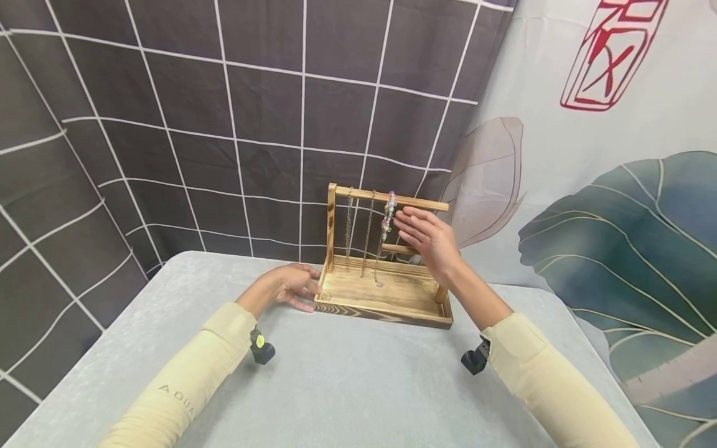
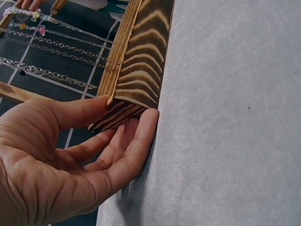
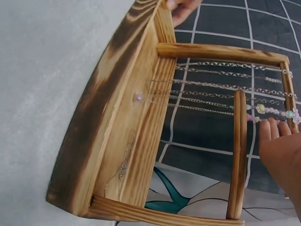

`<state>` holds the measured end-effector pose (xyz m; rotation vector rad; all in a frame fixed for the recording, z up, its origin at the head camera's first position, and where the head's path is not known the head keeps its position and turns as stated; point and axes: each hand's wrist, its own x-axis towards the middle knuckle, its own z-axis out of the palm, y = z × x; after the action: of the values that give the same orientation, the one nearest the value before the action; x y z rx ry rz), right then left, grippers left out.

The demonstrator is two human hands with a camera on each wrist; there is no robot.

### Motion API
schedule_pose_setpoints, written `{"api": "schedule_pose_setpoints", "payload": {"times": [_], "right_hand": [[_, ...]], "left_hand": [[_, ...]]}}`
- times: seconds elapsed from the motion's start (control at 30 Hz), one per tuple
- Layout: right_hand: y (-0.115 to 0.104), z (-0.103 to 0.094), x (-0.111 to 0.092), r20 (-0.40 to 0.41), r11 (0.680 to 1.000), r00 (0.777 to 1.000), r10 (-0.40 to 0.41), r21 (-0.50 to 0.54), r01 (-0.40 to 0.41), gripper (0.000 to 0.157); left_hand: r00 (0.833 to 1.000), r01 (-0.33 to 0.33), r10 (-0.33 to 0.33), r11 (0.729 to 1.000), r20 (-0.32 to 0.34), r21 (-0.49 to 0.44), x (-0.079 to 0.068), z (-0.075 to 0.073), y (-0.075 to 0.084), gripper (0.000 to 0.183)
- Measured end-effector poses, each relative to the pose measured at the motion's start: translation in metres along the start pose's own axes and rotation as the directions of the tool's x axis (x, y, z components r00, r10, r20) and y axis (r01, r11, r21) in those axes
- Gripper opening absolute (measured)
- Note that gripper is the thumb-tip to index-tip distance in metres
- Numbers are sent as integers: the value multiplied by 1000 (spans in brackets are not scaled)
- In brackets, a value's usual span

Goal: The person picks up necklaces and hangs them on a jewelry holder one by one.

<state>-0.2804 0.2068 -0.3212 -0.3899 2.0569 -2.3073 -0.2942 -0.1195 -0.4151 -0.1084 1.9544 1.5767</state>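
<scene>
A wooden jewelry stand (image 1: pixel 347 287) with a shallow tray and an upper bar stands towards the back of the table. My left hand (image 1: pixel 294 286) holds the tray's left end, thumb on the rim and fingertips at the lower edge, as the left wrist view shows. Chain necklaces (image 1: pixel 348 224) hang from the bar, along with a beaded necklace (image 1: pixel 389 211) in pastel colors. Beside those beads is my right hand (image 1: pixel 428 236), its fingers extended; whether they touch the beads I cannot tell. In the right wrist view, a thin chain (image 3: pixel 124 167) lies inside the tray.
A pale grey cloth covers the table (image 1: pixel 358 379). Behind the stand hangs a dark curtain (image 1: pixel 263 168) with white grid lines, and a leaf-patterned cloth (image 1: pixel 622 236) hangs at the right. A shorter wooden bar (image 3: pixel 240 150) juts from the stand's right post.
</scene>
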Motion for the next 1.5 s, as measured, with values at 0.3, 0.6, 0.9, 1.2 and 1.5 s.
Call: {"api": "schedule_pose_setpoints", "payload": {"times": [0.3,0.6,0.9,1.2,1.5], "right_hand": [[12,-5,-23,26,996,998,-65,-61,66,49],[30,-8,-46,78,966,997,-4,-256,24,46],[57,-13,-53,106,728,992,72,-685,21,50],[82,-12,-53,120,475,959,256,-880,-17,85],[95,-8,-44,49,344,934,354,-935,-82,106]], "left_hand": [[1000,-1,1,1000,3,4,0,-1,-1,66],[1000,-1,1,1000,6,9,-1,0,-1,68],[1000,-7,7,1000,7,9,0,1,-1,67],[1000,-7,7,1000,10,6,1,-1,-1,66],[1000,-4,4,1000,9,5,-1,0,0,65]]}}
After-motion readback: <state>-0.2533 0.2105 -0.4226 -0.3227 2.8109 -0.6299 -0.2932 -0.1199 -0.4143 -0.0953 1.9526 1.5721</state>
